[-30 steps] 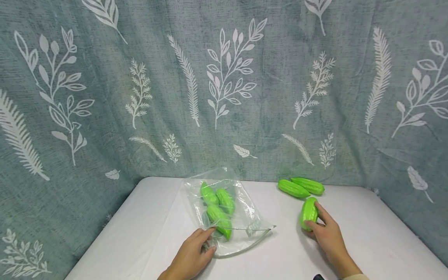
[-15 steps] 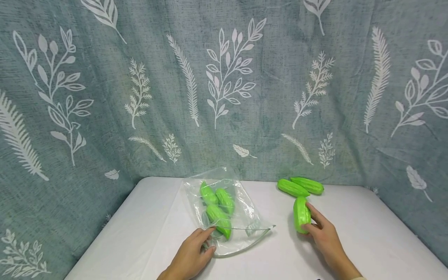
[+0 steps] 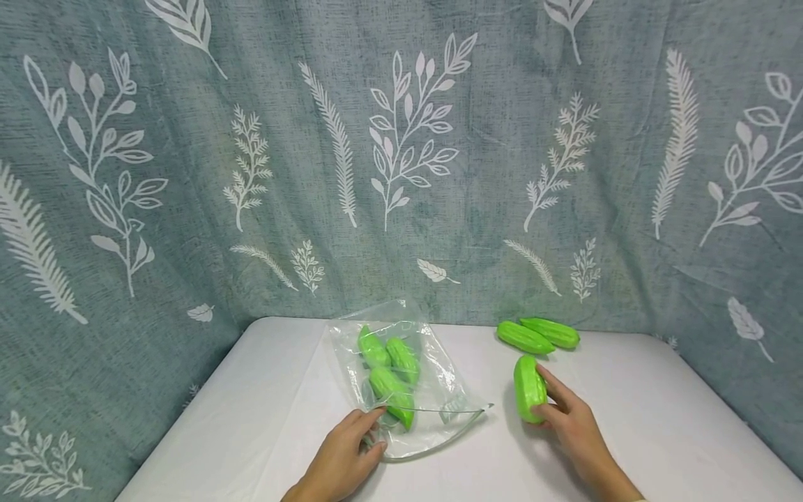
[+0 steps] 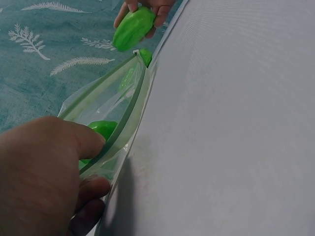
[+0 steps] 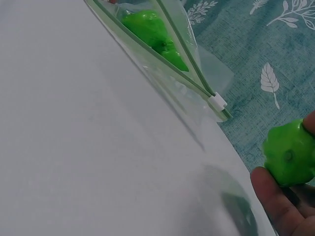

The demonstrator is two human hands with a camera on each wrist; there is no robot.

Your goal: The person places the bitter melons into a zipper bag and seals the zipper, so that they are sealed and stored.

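My right hand (image 3: pixel 574 422) grips a bright green, ridged bitter melon (image 3: pixel 530 389), thumb on the near side and fingers around the far side. In the right wrist view the melon's blunt, lobed end (image 5: pixel 289 155) faces the camera above its shadow on the cloth. A clear zip bag (image 3: pixel 442 380) lies flat with its mouth toward me. Three more bitter melons (image 3: pixel 387 390) are inside it. At the left of the mouth, my left hand (image 3: pixel 341 453) pinches the bag's edge between thumb and fingers. The left wrist view shows the mouth's green strips (image 4: pixel 138 98) standing apart.
Two loose bitter melons (image 3: pixel 525 337) lie side by side at the back right of the white-covered table (image 3: pixel 276 404). A white slider (image 5: pixel 217 102) sits at the right corner of the bag's mouth. A leaf-patterned curtain (image 3: pixel 401 265) hangs behind and at both sides.
My right hand has moved left with the bitter melon, away from the right side and closer to the bag. The left hand and the bag have stayed in place.
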